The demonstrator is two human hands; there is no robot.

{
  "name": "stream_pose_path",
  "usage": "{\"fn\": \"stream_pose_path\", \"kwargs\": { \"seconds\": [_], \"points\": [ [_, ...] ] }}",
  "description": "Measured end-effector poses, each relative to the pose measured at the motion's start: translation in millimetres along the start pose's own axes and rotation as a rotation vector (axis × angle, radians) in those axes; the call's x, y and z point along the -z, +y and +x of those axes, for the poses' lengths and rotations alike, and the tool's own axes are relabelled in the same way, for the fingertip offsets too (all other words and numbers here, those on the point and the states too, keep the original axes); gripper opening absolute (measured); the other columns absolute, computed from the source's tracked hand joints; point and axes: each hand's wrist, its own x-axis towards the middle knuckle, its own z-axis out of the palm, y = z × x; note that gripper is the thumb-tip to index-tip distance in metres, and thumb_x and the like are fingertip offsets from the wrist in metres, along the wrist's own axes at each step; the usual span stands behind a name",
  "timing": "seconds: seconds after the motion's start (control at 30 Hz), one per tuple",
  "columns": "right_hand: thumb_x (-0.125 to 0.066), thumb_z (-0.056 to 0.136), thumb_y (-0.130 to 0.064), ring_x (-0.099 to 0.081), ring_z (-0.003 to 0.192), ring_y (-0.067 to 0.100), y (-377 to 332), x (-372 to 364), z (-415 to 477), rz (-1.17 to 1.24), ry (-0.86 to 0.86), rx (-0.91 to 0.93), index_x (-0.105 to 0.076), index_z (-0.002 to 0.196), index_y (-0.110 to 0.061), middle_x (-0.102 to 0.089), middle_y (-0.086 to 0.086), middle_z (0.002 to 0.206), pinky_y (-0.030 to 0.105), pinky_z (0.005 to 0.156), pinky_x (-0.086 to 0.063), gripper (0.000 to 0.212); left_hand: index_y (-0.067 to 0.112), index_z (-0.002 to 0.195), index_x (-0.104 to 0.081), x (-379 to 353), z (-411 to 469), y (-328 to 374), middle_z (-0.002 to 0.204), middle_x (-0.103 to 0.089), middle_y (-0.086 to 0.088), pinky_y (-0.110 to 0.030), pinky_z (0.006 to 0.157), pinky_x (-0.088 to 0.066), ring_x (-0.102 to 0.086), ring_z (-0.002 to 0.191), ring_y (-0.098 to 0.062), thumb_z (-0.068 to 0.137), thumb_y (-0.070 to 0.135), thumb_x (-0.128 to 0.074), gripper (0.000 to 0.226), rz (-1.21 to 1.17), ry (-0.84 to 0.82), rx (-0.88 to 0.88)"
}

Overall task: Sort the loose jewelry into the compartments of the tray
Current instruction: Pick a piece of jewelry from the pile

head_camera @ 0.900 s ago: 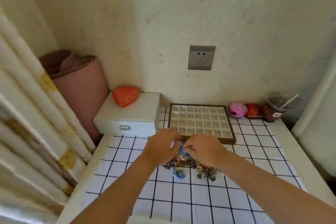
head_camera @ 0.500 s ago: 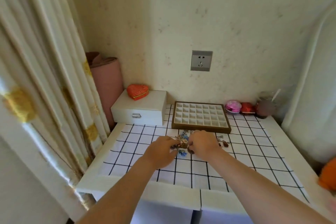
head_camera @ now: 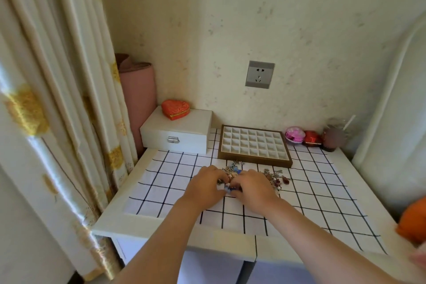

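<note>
We judged the chief risk to be tangling: the jewelry [head_camera: 232, 172] lay as a knotted heap of chains, charms and beads, so lifting one piece could drag its neighbours along and scatter them over the checked cloth [head_camera: 311, 193] or towards the front edge of the desk [head_camera: 115, 217]. The compartments of the tray [head_camera: 253, 160] looked small, so a long chain might spill over a divider into the next cell. The left hand [head_camera: 205, 187] was down on the heap's left side and the right hand [head_camera: 253, 185] on its right, their fingers [head_camera: 217, 177] curled in and mostly hidden. We could not tell whether either pinched a piece or merely raked through. The heap sat about mid-desk, just in front of the tray's near rim. The tray stood at the desk's back edge, and no piece showed in any compartment. The jewelry looked mixed: silvery and brassy links, blue beads between the hands, and a smaller cluster [head_camera: 275, 178] with dark red stones just right of the right hand.
</note>
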Motion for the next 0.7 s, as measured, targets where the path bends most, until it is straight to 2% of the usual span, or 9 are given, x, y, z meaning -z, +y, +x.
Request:
{"fn": "stream_pose_path", "kwargs": {
  "seconds": [0.1, 0.2, 0.3, 0.37, 0.47, 0.6, 0.7],
  "points": [
    [-0.058, 0.098, -0.035, -0.057, 0.089, 0.017, -0.2, -2.1, -1.6, 0.097, 0.028, -0.031, -0.075, 0.101, -0.032, -0.069, -0.007, 0.093, 0.035, 0.077, -0.045, 0.017, 0.029, 0.118, -0.064, 6.0, 0.1, 1.3, 0.120, -0.059, 0.007, -0.031, 0.094, -0.048, -0.050, 0.112, -0.010, 0.087, 0.029, -0.073, 0.032, -0.086, -0.014, 0.002],
    [-0.057, 0.100, -0.024, -0.064, 0.082, 0.009, -1.6, 6.7, -3.5, 0.401, 0.013, -0.169, -0.075, 0.101, -0.028, -0.071, -0.010, 0.089, 0.031, 0.076, -0.053, 0.019, 0.033, 0.111, -0.065, 12.8, 2.2, 3.0, 0.112, -0.066, 0.011, -0.032, 0.091, -0.053, -0.060, 0.099, -0.006, 0.088, 0.026, -0.073, 0.025, -0.239, -0.061, 0.014],
    [-0.057, 0.100, -0.025, -0.063, 0.074, 0.006, -3.9, 24.0, -5.4, 0.591, 0.026, -0.255, -0.075, 0.097, -0.029, -0.069, -0.010, 0.082, 0.025, 0.066, -0.049, 0.018, 0.035, 0.111, -0.064, 19.8, 3.6, 11.6, 0.094, -0.068, 0.010, -0.024, 0.079, -0.052, -0.062, 0.085, -0.003, 0.088, 0.026, -0.072, 0.025, -0.383, -0.096, 0.012],
    [-0.060, 0.099, -0.026, -0.066, 0.068, 0.009, -4.0, 35.1, -5.8, 0.743, 0.031, -0.333, -0.073, 0.100, -0.027, -0.072, -0.004, 0.081, 0.025, 0.059, -0.051, 0.014, 0.034, 0.109, -0.065, 23.3, 6.5, 19.7, 0.080, -0.066, 0.006, -0.025, 0.073, -0.053, -0.062, 0.074, -0.007, 0.088, 0.026, -0.073, 0.024, -0.463, -0.093, 0.008],
    [-0.062, 0.098, -0.025, -0.067, 0.065, 0.015, 1.0, 45.8, -3.6, 0.955, 0.034, -0.409, -0.073, 0.105, -0.023, -0.075, 0.005, 0.087, 0.027, 0.057, -0.052, 0.013, 0.034, 0.103, -0.069, 27.1, 15.7, 26.8, 0.086, -0.069, -0.004, -0.033, 0.078, -0.056, -0.067, 0.082, -0.019, 0.089, 0.024, -0.071, 0.018, -0.504, -0.086, 0.024],
    [-0.058, 0.101, -0.019, -0.068, 0.068, 0.020, 13.9, 39.8, 8.2, 1.227, -0.019, -0.431, -0.073, 0.108, -0.018, -0.074, 0.011, 0.096, 0.031, 0.059, -0.052, 0.016, 0.026, 0.104, -0.069, 29.4, 37.7, 25.0, 0.086, -0.069, -0.006, -0.029, 0.067, -0.052, -0.064, 0.072, -0.015, 0.091, 0.016, -0.063, 0.017, -0.552, -0.111, 0.099],
    [-0.049, 0.105, -0.018, -0.068, 0.068, 0.022, 24.1, 31.3, 23.7, 1.228, -0.084, -0.408, -0.070, 0.113, -0.023, -0.074, 0.012, 0.094, 0.031, 0.057, -0.051, 0.024, 0.026, 0.108, -0.067, 28.5, 56.3, 21.2, 0.087, -0.066, -0.005, -0.031, 0.070, -0.053, -0.064, 0.073, -0.013, 0.093, 0.012, -0.057, 0.023, -0.581, -0.099, 0.130]
  ]
}}
